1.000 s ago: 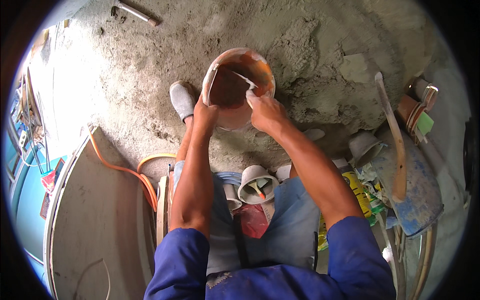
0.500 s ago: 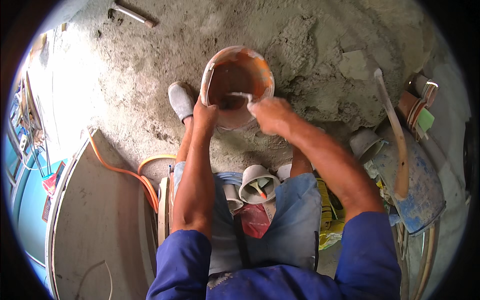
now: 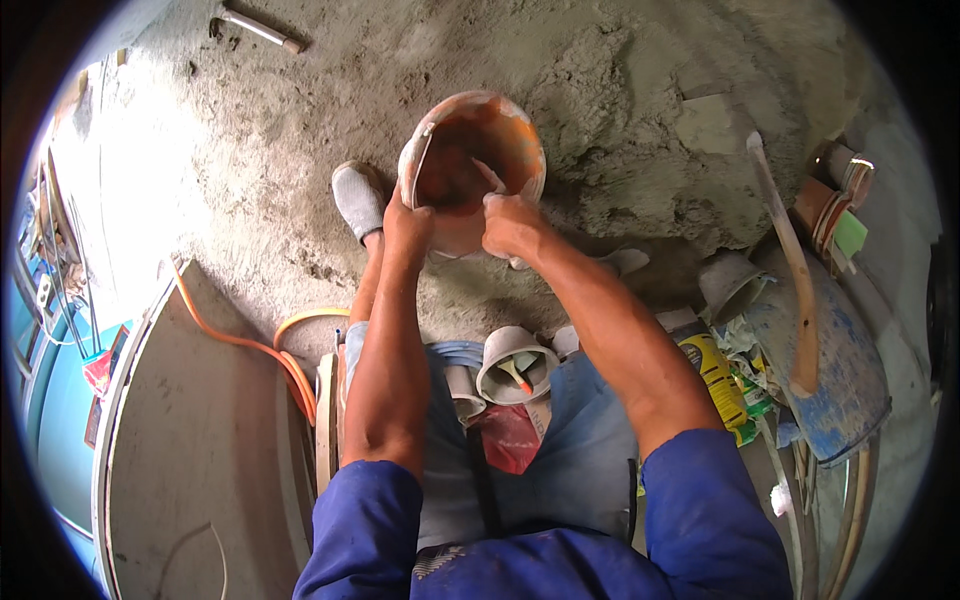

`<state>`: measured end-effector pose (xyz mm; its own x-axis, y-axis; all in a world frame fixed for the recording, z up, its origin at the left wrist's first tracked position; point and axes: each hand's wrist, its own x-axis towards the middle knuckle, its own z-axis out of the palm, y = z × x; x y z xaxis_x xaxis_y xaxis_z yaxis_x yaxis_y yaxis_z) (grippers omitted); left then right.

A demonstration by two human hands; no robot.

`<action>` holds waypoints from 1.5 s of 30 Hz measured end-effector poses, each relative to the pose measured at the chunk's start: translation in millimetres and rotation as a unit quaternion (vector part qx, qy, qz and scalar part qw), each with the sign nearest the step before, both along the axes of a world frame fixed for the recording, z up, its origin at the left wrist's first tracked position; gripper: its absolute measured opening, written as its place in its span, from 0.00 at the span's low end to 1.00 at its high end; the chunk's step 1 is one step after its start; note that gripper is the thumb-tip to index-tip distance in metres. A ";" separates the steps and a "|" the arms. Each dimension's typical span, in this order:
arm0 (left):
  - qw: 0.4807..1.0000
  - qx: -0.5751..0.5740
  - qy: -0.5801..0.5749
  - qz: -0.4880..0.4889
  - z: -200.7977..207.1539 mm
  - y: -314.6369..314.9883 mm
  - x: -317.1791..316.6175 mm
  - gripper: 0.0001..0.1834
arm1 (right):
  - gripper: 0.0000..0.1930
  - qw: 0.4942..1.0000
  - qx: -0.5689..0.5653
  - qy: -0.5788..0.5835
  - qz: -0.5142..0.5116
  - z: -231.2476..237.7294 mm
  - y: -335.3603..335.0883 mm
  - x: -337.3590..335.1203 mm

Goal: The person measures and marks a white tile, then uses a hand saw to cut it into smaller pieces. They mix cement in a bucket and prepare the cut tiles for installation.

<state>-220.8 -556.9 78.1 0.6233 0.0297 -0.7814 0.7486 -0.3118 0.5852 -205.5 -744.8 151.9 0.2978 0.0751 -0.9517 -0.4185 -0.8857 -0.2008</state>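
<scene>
A whitish bucket (image 3: 455, 238) with an orange-stained inside stands tilted on the rough ground in front of me. My left hand (image 3: 408, 222) is closed round its near left rim. At the right side of the opening, my right hand (image 3: 513, 224) is wrapped round the handle of what looks like a small trowel (image 3: 487, 177). The blade reaches into the bucket; the handle is mostly hidden in my fist. Inside, a reddish-brown, shadowed material (image 3: 450, 175) is visible, but I cannot tell how deep it is.
A hammer (image 3: 258, 28) lies at the far left. Wet mortar (image 3: 590, 90) is spread beyond the bucket. Near my legs are a small pail (image 3: 517, 345) with a brush and an orange hose (image 3: 235, 338). A blue-stained drum (image 3: 835, 370) with a wooden handle (image 3: 795, 270) across it lies right.
My right hand has moved left and slightly down, its forearm swinging inward. The trowel blade has turned from nearly level to slanting. My left hand still grips the bucket, which has barely shifted.
</scene>
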 end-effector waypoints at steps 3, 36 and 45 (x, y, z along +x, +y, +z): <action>1.000 -0.012 -0.014 -0.017 5.5 -7.0 5.4 0.29 | 0.21 0.997 0.068 0.019 -0.014 -11.5 -2.8 -8.5; 0.999 -0.018 0.048 0.020 17.7 -12.8 20.0 0.26 | 0.20 0.998 -0.016 -0.044 0.029 -8.6 -11.0 0.7; 0.998 0.042 0.018 -0.038 11.4 -9.8 20.0 0.28 | 0.21 0.990 0.102 -0.068 -0.075 36.3 -30.7 -8.6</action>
